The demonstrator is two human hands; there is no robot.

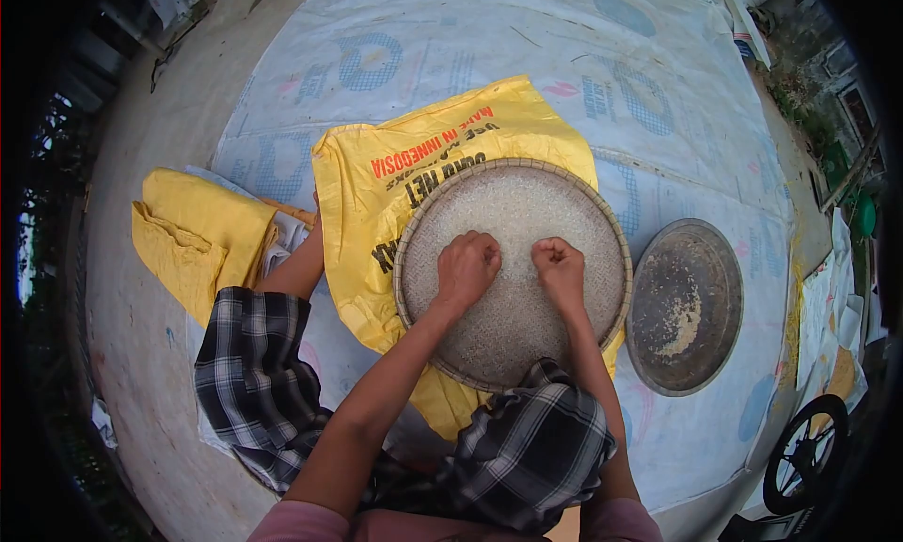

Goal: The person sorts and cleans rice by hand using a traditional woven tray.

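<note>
A round woven tray [399, 288] lies on a printed yellow sack [362, 232], and a layer of pale rice grains [515, 204] covers its inside. Over the left half of the rice, my left hand [467, 271] is closed, thumb and fingertips drawn together. My right hand [561, 271], a short way to the right, is also closed in a pinch just above or on the grains. Whatever the fingertips hold, if anything, is too small to make out. Beside the tray on the right stands a dark metal basin [649, 298] with a small scatter of pale grains [685, 324] in it.
A white tarp [470, 39] with faded blue print spreads under everything. Folded yellow sacks [202, 227] lie to the left, close to my knee in plaid cloth [254, 354]. A black spoked wheel [804, 453] stands at the lower right, below loose sheets [828, 326].
</note>
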